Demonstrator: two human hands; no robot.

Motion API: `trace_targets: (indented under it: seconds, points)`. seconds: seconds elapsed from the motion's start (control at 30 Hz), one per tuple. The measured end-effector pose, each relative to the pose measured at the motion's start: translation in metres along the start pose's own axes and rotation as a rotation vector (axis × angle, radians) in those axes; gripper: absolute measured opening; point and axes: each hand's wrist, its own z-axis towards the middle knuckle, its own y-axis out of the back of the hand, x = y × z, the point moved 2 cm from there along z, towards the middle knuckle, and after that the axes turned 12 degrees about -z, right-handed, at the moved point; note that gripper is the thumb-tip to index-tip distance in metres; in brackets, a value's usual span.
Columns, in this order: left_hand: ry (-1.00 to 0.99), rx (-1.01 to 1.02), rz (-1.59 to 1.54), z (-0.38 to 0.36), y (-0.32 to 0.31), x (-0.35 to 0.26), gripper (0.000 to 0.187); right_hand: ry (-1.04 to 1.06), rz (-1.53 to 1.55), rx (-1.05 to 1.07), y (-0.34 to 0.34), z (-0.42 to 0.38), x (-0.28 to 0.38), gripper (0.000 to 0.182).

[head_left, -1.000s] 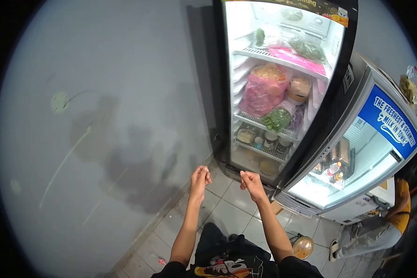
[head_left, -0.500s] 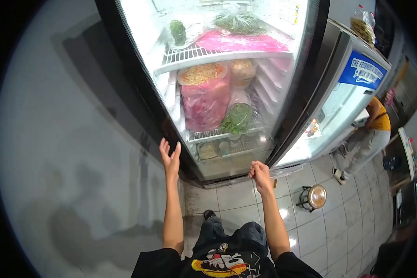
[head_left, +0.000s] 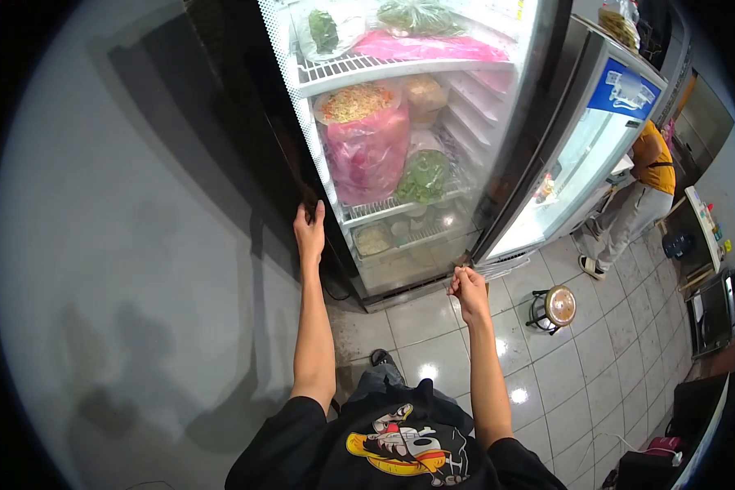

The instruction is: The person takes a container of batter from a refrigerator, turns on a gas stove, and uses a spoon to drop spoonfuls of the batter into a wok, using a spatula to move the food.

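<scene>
In front of me stands a tall black-framed glass fridge (head_left: pixel 290 155), lit inside. My left hand (head_left: pixel 309 235) is at its left edge, with thumb and fingers around the dark frame. My right hand (head_left: pixel 469 287) is closed near the fridge's lower right corner; what it holds, if anything, is hidden. Behind the glass, a pink plastic bag (head_left: pixel 366 159) sits on a shelf below a container of shredded food (head_left: pixel 356 104). Beside it lies a bag of green leaves (head_left: pixel 423 177). A flat pink bag (head_left: pixel 433 47) rests on the shelf above.
A second lit fridge (head_left: pixel 567 155) with a blue sign stands to the right. Beyond it a person in a yellow top (head_left: pixel 657 167) bends forward. A round stool (head_left: pixel 560 306) stands on the tiled floor (head_left: pixel 433 359). A grey wall (head_left: pixel 155 286) runs along the left.
My left hand has gone from open beside the fridge to gripping its left edge. My right hand, still closed, has moved slightly right and up. The view has shifted.
</scene>
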Motion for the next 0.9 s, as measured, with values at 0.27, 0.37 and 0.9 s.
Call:
trace_targets:
  seconds: [0.27,0.37,0.9]
  points:
    - [-0.057,-0.073,-0.078,-0.07,-0.002,-0.014,0.051,0.085,-0.045,0.031,0.005,-0.055,-0.005,0.022]
    - [-0.038,-0.058,-0.089,-0.12,-0.006,-0.021,0.047,0.204,-0.24,0.107,-0.007,-0.078,0.001,0.014]
    - [0.366,0.426,-0.444,-0.309,-0.057,-0.006,0.025,0.563,-0.64,-0.292,0.054,-0.185,-0.002,0.079]
